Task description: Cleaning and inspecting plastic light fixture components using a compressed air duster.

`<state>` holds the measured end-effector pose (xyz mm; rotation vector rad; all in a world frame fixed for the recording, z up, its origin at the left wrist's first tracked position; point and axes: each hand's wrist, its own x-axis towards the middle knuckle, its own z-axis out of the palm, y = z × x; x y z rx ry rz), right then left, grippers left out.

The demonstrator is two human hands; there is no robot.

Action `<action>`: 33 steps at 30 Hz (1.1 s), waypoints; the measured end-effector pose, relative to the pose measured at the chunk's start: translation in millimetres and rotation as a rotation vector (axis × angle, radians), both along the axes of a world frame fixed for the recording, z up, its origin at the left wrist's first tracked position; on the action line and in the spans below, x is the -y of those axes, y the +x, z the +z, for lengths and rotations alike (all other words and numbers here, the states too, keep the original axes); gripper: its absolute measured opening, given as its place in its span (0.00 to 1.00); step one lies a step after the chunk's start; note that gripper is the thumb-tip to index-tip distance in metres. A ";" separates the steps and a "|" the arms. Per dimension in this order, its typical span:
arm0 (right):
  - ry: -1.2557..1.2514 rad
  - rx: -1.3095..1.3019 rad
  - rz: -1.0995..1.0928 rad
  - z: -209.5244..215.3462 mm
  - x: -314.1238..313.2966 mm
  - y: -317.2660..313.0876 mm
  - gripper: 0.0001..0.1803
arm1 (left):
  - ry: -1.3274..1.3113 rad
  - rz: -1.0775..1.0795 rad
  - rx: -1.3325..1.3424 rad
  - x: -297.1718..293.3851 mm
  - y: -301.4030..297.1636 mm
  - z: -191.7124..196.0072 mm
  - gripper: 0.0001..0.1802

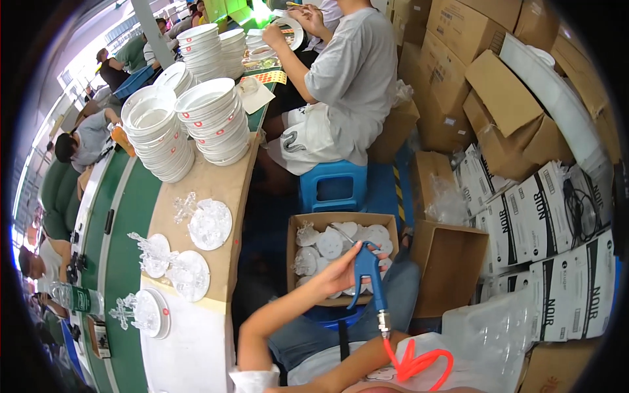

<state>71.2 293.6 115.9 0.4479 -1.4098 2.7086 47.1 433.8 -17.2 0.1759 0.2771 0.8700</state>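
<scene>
- Clamped in the left hand, fingers curled round the handle: blue air blow gun — raised over the near right corner of an open cardboard carton.
- Trailing from the gun's metal fitting: red coiled hose.
- Packed inside the carton: white discs.
- Near the worktop's right edge: clear plastic ornaments on discs.
- Not visible: right hand — state impossible to tell.

Head-height view; downward (wide fisheye); near
</scene>
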 end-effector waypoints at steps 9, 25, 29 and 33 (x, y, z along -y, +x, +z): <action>0.801 -0.297 -0.673 13.6 -11.7 3.9 0.13 | -0.006 -0.045 0.170 -14.2 5.4 -15.8 0.25; 0.459 -0.209 0.072 -13.0 23.4 -14.7 0.05 | -0.054 -0.023 0.039 -9.2 -1.9 -4.8 0.22; 0.227 -0.254 0.068 -2.5 10.1 -0.6 0.05 | -0.005 -0.024 0.081 -10.8 -6.0 1.8 0.22; 0.002 -0.273 0.048 4.7 -14.5 24.4 0.05 | -0.031 0.009 0.075 -12.1 -5.8 -4.5 0.23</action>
